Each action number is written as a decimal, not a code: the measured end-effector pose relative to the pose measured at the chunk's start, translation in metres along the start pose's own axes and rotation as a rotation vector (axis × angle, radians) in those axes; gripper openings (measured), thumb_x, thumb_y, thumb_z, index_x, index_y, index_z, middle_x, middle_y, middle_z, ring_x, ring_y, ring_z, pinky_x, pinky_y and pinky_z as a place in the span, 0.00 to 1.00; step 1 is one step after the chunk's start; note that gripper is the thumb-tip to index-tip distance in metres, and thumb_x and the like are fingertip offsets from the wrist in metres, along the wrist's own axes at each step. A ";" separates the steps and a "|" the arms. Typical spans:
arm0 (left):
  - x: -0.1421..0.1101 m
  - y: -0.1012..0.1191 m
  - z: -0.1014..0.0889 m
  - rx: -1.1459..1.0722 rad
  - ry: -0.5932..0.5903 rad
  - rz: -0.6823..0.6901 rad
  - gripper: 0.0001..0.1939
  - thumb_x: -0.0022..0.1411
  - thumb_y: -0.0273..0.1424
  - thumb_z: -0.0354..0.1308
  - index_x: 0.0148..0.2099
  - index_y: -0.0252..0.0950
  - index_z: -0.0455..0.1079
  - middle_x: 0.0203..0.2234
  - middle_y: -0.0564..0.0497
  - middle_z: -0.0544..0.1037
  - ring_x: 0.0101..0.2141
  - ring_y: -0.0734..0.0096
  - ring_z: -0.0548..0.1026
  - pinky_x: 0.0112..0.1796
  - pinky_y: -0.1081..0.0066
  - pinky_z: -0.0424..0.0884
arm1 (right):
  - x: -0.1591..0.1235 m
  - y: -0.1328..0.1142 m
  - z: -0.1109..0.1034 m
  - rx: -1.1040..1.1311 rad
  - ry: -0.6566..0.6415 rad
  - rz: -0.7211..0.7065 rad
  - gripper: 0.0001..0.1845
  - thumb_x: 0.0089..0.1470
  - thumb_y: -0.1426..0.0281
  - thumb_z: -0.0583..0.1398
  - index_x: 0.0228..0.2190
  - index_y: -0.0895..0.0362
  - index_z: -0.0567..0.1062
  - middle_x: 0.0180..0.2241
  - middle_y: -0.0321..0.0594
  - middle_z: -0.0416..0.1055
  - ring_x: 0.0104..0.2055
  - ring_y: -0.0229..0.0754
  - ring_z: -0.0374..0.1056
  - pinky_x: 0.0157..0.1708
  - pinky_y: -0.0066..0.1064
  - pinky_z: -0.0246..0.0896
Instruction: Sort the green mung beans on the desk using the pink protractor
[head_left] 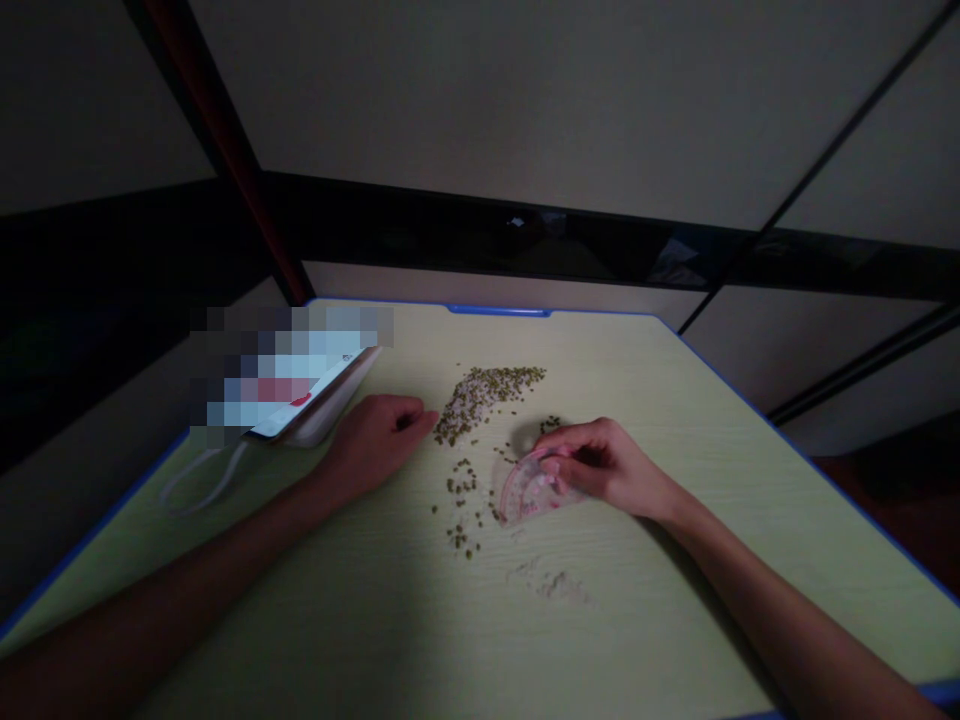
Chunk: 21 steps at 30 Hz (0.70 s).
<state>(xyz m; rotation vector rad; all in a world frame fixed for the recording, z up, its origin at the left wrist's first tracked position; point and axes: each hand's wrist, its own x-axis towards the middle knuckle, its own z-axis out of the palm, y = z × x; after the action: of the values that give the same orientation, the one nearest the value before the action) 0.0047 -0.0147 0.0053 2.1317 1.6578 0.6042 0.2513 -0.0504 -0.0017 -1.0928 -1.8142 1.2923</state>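
Observation:
My right hand (600,470) pinches a clear plastic protractor (525,495) with pinkish markings, tilted at the table surface. Small green beans (461,480) lie scattered just left of the protractor, and a few more sit behind my right fingers. Further back spreads a heap of green beans mixed with whitish grains (480,400). At the left edge of this heap rests my left hand (382,435), its fingers curled in and one fingertip close to the beans. I see nothing held in it. A thin patch of whitish grains (559,583) lies in front of the protractor.
A lit phone or tablet (315,385), partly blurred out, leans on a pale object (319,420) with a white strap loop (206,480) at the left. The pale table (337,620) has a blue rim. Cabinet panels (510,110) stand behind it.

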 end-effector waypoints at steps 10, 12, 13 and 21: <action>-0.001 0.002 0.000 0.000 -0.004 0.019 0.17 0.54 0.36 0.45 0.17 0.36 0.49 0.13 0.58 0.52 0.19 0.79 0.54 0.22 0.74 0.47 | 0.001 0.001 -0.002 0.030 0.033 -0.004 0.08 0.45 0.69 0.61 0.29 0.60 0.76 0.17 0.35 0.66 0.17 0.30 0.57 0.16 0.23 0.48; -0.002 0.002 0.000 0.001 -0.004 0.015 0.17 0.54 0.36 0.46 0.17 0.36 0.49 0.13 0.58 0.52 0.19 0.79 0.54 0.22 0.74 0.47 | 0.001 0.001 -0.002 0.023 0.037 -0.003 0.09 0.45 0.69 0.61 0.29 0.61 0.76 0.17 0.35 0.66 0.17 0.30 0.57 0.16 0.24 0.48; -0.002 0.002 0.000 0.004 -0.003 0.012 0.17 0.54 0.36 0.46 0.17 0.36 0.49 0.13 0.58 0.52 0.19 0.79 0.54 0.22 0.74 0.47 | 0.001 0.001 -0.003 0.021 0.038 -0.005 0.09 0.45 0.68 0.61 0.29 0.61 0.76 0.17 0.35 0.66 0.17 0.30 0.57 0.16 0.24 0.48; -0.002 0.000 0.000 0.013 0.001 0.017 0.18 0.53 0.37 0.45 0.16 0.36 0.48 0.13 0.58 0.52 0.19 0.78 0.54 0.22 0.74 0.47 | 0.001 0.001 -0.004 -0.003 0.078 0.001 0.10 0.46 0.68 0.60 0.30 0.62 0.75 0.15 0.35 0.66 0.16 0.30 0.55 0.16 0.23 0.46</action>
<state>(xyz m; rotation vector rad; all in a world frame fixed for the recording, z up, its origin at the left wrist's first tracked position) 0.0039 -0.0161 0.0050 2.1576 1.6499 0.6014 0.2543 -0.0478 -0.0012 -1.1302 -1.7593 1.2309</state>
